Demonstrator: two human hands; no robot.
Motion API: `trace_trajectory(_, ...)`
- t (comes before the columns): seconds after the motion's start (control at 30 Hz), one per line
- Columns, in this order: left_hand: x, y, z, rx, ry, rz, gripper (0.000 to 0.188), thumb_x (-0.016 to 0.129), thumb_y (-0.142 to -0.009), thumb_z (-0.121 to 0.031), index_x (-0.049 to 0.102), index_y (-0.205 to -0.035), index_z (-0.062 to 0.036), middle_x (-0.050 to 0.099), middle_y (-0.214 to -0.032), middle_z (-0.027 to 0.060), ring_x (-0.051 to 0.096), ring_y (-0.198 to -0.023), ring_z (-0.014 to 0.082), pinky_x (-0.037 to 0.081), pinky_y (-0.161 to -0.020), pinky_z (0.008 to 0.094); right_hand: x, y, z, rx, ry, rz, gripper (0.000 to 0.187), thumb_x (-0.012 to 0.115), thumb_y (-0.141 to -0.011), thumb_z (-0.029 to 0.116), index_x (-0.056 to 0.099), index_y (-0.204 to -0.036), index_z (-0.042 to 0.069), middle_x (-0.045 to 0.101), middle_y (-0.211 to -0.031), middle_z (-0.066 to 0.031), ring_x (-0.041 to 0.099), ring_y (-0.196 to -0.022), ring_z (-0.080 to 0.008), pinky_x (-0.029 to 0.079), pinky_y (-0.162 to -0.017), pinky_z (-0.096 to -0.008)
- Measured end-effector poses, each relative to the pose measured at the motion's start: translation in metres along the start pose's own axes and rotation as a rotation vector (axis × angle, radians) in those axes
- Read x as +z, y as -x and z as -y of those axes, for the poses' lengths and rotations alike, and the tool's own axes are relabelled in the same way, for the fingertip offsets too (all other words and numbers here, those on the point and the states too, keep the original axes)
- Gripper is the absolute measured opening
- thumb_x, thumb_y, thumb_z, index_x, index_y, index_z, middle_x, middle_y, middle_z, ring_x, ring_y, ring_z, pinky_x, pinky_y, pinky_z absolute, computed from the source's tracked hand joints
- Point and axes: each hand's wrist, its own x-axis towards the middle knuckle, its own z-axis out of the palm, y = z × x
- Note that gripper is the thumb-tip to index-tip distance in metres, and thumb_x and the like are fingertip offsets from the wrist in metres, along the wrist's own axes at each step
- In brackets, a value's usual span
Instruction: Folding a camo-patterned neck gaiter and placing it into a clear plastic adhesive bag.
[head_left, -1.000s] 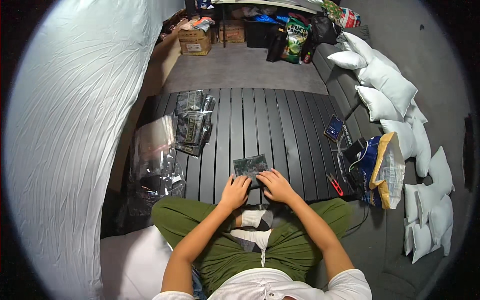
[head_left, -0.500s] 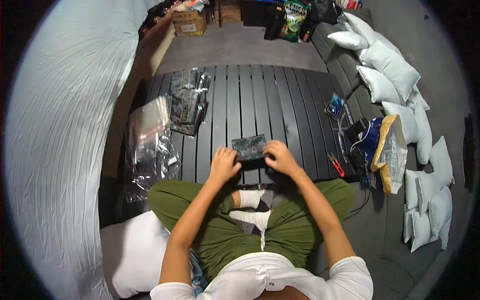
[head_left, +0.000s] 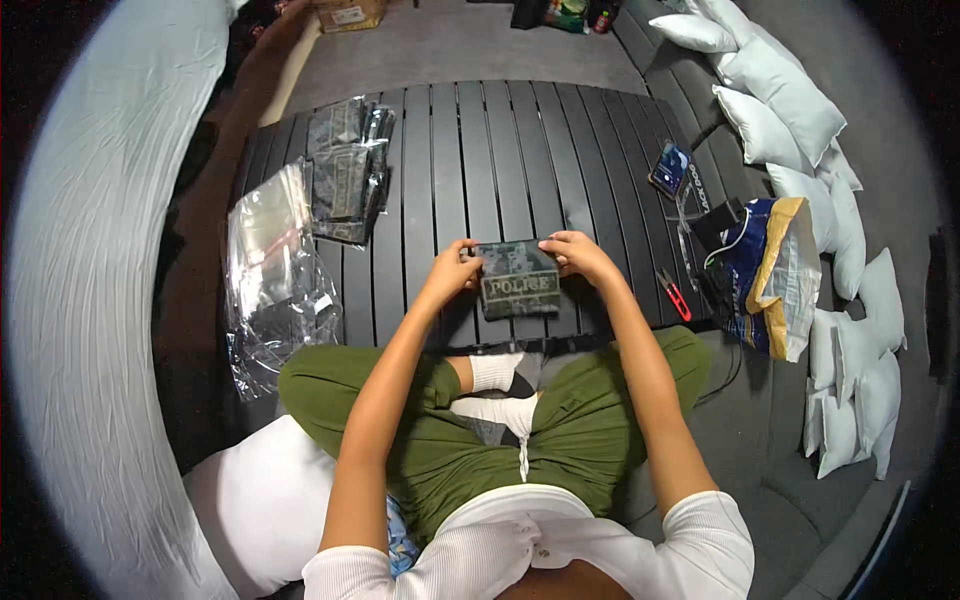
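Note:
A folded piece of dark camouflage cloth with a lettered panel lies near the front edge of the slatted black table. My left hand pinches its upper left corner between thumb and fingers. At the opposite upper corner, my right hand is closed with its thumb on top of the fabric. Left of my hands are clear plastic sleeves, partly hanging over the table's edge. Beyond them lies a stack of similar camouflage pieces in clear bags.
Red-handled thread snips and a phone lie on the table's right side. A blue and yellow bag stands past the snips. White cushions line the grey sofa at right; a pale sheet hangs at left.
The camouflage cloth now lies flatter, its lettered panel facing up, where before it was partly folded or tilted. My hands have shifted to its upper corners. The whole view has tilted downward.

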Motion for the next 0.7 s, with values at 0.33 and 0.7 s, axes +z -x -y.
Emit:
trace_trajectory(0.33, 0.043, 0.049, 0.001, 0.307, -0.569, -0.366, 0.029, 0.066, -0.076, -0.021, 0.058, -0.101, -0.0068, 0.054, -0.096, 0.0136, 0.057, -0.079, 0.0269, 0.046, -0.07, 0.0345, 0.007, 0.033, -0.057, -0.108, 0.438, -0.45, 0.029, 0.062, -0.08, 0.03, 0.058, -0.082, 0.001, 0.055, -0.063, -0.0005, 0.05, -0.053, -0.0071, 0.044, -0.047, -0.0236)
trace_trajectory(0.7, 0.051, 0.058, 0.034, 0.474, -0.498, -0.331, 0.016, 0.064, -0.075, -0.002, 0.058, -0.089, 0.0007, 0.051, -0.101, 0.0097, 0.057, -0.087, 0.024, 0.051, -0.066, 0.0301, 0.026, 0.056, -0.065, -0.049, 0.332, -0.452, 0.031, 0.066, -0.076, 0.029, 0.059, -0.072, -0.001, 0.056, -0.062, -0.0008, 0.048, -0.057, -0.0071, 0.039, -0.053, -0.0221)
